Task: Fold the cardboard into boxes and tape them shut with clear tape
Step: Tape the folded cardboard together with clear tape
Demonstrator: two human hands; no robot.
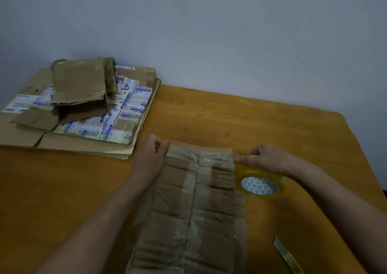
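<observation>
Cardboard box (194, 206): centre of wooden table (272, 127), taped seam up.
Left hand (154, 151): fingers curled, gripping the box's far left corner.
Right hand (266, 158): clasps clear tape roll (259, 184) just beside the box's right edge.
Flattened cardboard (83, 110): stacked far left.

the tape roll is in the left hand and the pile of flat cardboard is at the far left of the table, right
Not quite: the head view shows the tape roll in the right hand, beside the box; the left hand is at the box's far left corner. The pile of flat cardboard is indeed at the far left of the table.
</observation>
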